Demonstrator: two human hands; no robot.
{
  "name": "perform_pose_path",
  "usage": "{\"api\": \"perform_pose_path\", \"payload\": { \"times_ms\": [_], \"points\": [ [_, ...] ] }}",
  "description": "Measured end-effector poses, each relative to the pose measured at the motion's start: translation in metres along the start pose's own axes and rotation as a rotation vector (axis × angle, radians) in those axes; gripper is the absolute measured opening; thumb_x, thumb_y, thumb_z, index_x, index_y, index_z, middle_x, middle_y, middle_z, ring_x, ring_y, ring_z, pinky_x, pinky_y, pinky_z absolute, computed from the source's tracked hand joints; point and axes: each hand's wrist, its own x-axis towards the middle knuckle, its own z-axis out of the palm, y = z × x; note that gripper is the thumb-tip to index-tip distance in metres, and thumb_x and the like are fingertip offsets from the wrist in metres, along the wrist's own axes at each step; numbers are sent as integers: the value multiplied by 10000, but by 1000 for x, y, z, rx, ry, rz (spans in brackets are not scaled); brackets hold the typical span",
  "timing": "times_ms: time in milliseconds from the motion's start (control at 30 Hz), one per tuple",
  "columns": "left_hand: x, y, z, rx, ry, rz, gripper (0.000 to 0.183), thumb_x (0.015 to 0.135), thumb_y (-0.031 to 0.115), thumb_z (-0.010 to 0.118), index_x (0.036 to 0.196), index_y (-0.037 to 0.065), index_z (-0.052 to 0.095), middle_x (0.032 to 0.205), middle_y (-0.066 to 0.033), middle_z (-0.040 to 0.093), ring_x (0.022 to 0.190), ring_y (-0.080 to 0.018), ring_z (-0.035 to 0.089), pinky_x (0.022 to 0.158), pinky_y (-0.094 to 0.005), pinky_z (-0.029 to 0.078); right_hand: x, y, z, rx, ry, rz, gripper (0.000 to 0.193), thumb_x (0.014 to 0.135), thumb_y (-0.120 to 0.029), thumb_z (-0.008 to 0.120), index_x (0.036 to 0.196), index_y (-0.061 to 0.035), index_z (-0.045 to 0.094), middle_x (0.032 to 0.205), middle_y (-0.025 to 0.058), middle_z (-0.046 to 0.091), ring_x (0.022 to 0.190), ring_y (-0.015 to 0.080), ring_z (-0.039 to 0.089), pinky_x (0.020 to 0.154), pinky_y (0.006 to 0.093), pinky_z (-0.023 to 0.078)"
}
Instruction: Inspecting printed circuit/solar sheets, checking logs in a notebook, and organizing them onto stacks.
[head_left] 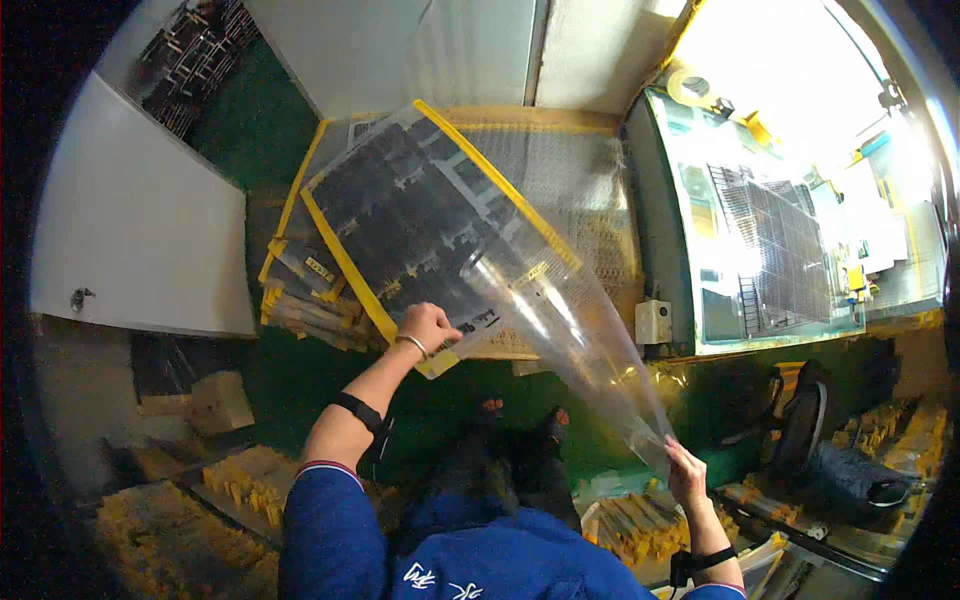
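Note:
A large film sheet (400, 205) with a dark printed pattern and yellow tape strips along its sides lies slanted over the wooden-edged table ahead. My left hand (428, 328) is closed in a pinch at its near edge, close to the lower end of the left tape strip. My right hand (687, 472), low at the right, grips the corner of a clear plastic sheet (600, 345). That sheet is raised and curls in a shiny roll from the patterned film toward my right hand. Whether the two sheets are joined cannot be made out.
More taped films (305, 290) are stacked at the table's left. To the right stands a bright light table (690, 230) bearing a dark grid film (775, 250) and a tape roll (690, 87). A black chair (805, 410) and bundles of yellow-edged films (640, 525) are near me.

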Motion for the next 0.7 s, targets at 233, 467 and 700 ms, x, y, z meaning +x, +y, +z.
{"api": "perform_pose_path", "payload": {
  "times_ms": [233, 467, 700],
  "points": [
    [13, 20, -74, 45, 686, 302, 156, 708, 98, 608, 637, 56, 475, 604, -89, 486, 569, -283, 504, 495, -358, 396, -30, -6, 14, 37, -73, -7, 335, 655, 21, 535, 983, -31, 574, 1079, 146, 549, 926, 267, 573, 769, 315, 479],
    [-2, 65, -109, 116, 830, 446, 57, 732, 107, 592, 777, 77, 611, 670, -91, 554, 616, -290, 555, 521, -357, 436, -16, -10, 30, -15, -43, -80, 212, 692, 33, 531, 891, -35, 560, 1007, 179, 569, 819, 305, 594, 671, 336, 501],
    [18, 80, -115, 91, 879, 494, 161, 745, 152, 595, 624, 59, 540, 606, -95, 548, 541, -284, 539, 473, -361, 421, -5, 5, 42, -166, -64, -127, 358, 652, 26, 511, 1002, -39, 546, 1147, 129, 504, 906, 268, 574, 734, 330, 491]
  ]
}}
